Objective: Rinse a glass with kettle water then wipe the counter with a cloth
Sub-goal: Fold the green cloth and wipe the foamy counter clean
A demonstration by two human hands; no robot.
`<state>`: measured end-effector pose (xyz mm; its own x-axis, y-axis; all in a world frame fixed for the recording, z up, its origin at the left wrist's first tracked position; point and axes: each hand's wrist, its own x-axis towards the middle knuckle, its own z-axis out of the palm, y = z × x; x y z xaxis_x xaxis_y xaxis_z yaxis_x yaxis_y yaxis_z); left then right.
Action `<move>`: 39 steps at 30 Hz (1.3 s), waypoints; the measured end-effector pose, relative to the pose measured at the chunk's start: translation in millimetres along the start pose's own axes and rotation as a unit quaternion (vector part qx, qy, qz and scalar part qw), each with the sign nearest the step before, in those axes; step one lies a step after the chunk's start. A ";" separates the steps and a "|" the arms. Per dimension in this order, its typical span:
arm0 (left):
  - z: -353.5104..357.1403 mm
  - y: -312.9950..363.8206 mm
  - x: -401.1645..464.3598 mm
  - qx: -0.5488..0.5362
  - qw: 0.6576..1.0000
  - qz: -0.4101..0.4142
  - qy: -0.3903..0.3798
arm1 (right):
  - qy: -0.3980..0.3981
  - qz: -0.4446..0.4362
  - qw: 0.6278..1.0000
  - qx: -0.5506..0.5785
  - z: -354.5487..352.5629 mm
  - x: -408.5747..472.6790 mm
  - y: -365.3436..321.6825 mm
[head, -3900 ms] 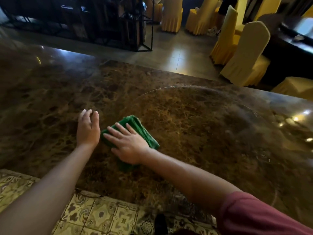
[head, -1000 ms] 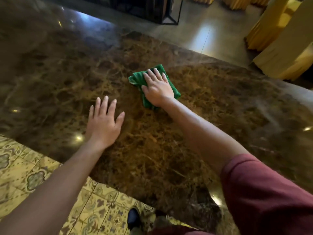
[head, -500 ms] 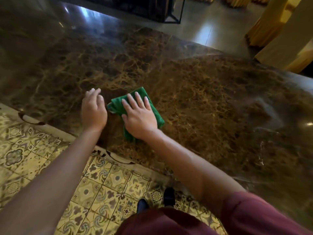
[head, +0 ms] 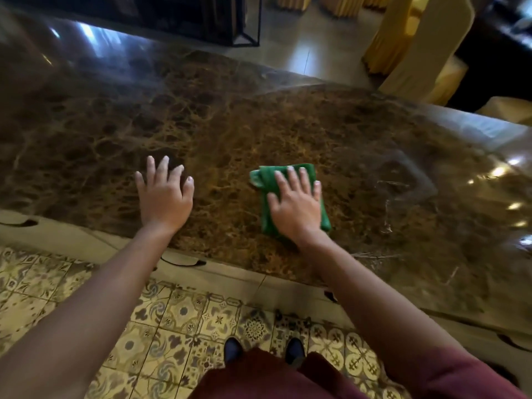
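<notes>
The table [head: 100, 116] is a broad slab of polished dark brown marble, veined all over in a fine golden web and glossy enough to throw back pale patches of light along its far and right side. On it, near the front edge, lies the cloth [head: 266, 180], a deep green, soft ribbed fabric folded into a thick oblong pad with rolled layers showing at its upper left corner. The right hand [head: 296, 207] lies flat on top of the cloth, its grip wide, fingers straight and slightly spread, pressing the pad down against the stone. The left hand [head: 164, 197] rests palm-down on the bare marble to the left, well apart from the cloth, its grip likewise wide with splayed fingers and holding nothing. Below the table's pale stone rim, the floor [head: 184, 321] is set with square tiles patterned in cream, yellow and grey floral motifs.
</notes>
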<state>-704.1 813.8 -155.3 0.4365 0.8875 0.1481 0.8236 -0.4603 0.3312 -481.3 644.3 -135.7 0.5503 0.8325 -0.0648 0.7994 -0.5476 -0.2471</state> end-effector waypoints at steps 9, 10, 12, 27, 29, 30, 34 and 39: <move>26.6 112.5 6.4 -0.039 0.994 0.106 -0.008 | 0.048 0.159 0.986 0.007 -32.5 -62.3 143.4; 31.0 128.0 8.6 -0.043 0.993 0.113 -0.018 | 0.053 0.161 0.986 0.009 -33.1 -74.1 153.4; 38.5 154.0 11.2 -0.045 0.990 0.130 -0.033 | 0.060 0.176 0.983 0.011 -34.1 -94.7 172.9; 78.9 214.7 -9.0 -0.010 0.995 0.081 -0.063 | 0.202 0.180 0.839 0.472 -129.3 -72.4 253.8; 78.7 215.4 -8.7 -0.010 0.995 0.082 -0.061 | 0.201 0.182 0.812 0.517 -142.7 -56.1 266.3; 78.5 215.1 -8.9 -0.008 0.995 0.080 -0.059 | 0.185 0.188 0.800 0.538 -145.0 -49.6 273.6; 78.2 214.4 -10.2 -0.008 0.996 0.077 -0.052 | 0.123 0.304 0.745 0.581 -138.9 -34.2 322.7; 80.8 215.6 -11.3 -0.002 0.996 0.080 -0.043 | 0.260 0.368 0.864 0.223 -142.3 -44.3 341.8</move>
<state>-502.2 702.6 -160.9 0.5907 0.7981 0.1189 0.7405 -0.5947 0.3130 -198.1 408.3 -79.8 0.9970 0.0587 0.0505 0.0774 -0.7297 -0.6794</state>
